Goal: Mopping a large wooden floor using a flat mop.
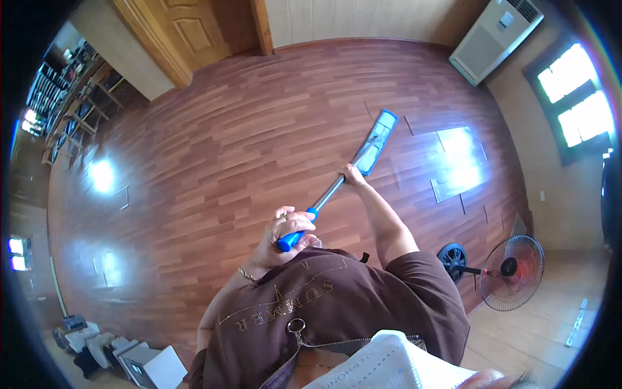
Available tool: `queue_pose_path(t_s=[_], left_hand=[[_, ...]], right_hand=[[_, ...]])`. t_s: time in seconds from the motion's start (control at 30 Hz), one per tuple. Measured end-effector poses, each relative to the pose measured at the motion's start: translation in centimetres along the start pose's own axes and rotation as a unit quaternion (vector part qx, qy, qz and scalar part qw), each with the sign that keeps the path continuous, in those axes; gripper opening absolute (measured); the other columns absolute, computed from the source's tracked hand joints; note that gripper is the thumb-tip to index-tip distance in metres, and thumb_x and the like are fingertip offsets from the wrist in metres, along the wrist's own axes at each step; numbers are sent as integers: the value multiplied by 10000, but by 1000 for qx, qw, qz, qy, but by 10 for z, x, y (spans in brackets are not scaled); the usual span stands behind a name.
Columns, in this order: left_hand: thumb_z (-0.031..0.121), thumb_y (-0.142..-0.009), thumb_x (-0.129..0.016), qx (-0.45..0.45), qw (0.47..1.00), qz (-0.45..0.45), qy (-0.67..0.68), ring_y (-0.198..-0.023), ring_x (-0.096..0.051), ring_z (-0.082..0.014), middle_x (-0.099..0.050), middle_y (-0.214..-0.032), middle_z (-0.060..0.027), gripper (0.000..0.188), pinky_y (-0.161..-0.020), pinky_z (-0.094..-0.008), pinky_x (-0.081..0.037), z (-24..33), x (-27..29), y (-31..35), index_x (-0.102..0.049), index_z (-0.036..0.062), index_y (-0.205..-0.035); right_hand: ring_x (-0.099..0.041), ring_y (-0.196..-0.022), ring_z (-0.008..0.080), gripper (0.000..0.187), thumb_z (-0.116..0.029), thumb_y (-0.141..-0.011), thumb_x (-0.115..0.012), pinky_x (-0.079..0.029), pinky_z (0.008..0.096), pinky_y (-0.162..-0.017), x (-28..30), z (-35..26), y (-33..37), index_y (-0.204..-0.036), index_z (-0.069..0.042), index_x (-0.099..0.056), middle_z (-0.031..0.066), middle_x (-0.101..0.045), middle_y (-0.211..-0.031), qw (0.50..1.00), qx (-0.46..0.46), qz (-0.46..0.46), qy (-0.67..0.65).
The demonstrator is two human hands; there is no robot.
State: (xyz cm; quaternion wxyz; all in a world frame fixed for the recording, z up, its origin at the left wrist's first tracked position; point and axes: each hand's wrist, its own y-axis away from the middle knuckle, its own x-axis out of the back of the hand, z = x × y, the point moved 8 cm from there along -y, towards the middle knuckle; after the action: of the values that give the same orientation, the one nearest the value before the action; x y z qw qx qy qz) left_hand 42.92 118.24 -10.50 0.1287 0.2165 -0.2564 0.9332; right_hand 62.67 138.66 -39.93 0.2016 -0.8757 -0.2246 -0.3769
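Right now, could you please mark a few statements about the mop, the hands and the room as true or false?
1. The left hand grips the blue end of the mop handle. True.
2. The right hand hangs free at the person's side. False: it holds the metal shaft further down, near the mop head.
3. The flat mop head rests on a carpet. False: it lies on the wooden floor.
4. A standing fan is at the person's right. True.
5. The door is painted white. False: it is brown wood.
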Motion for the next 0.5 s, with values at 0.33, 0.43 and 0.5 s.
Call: queue_pose_path(t_s=[0.33, 0.43, 0.5], left_hand=[[67, -751, -749, 20, 965, -119, 232, -1027, -615, -254, -678, -938, -81, 198, -932, -403, -423, 12, 10, 10, -668, 68, -931], [69, -747, -762, 24, 953, -142, 265, -1025, -614, -259, -681, -946, -91, 199, -920, -398, -450, 23, 35, 20, -677, 61, -926], [58, -744, -769, 34, 941, -169, 290, -1023, -617, -260, -678, -954, -95, 189, -907, -391, -466, 29, 52, 39, -676, 54, -909]], right_hand=[[-586, -736, 332, 78, -108, -634, -632, -456, 431, -679, 15, -35, 113, -663, -104, -559, 83, -583, -675, 984, -105, 122, 71], [-583, -783, 344, 118, -108, -622, -651, -449, 446, -697, 4, -61, 136, -686, -80, -557, 117, -576, -703, 978, -159, 125, 53], [-582, -761, 359, 145, -111, -608, -673, -450, 448, -706, -10, -91, 146, -661, -73, -543, 124, -578, -684, 974, -179, 136, 38]])
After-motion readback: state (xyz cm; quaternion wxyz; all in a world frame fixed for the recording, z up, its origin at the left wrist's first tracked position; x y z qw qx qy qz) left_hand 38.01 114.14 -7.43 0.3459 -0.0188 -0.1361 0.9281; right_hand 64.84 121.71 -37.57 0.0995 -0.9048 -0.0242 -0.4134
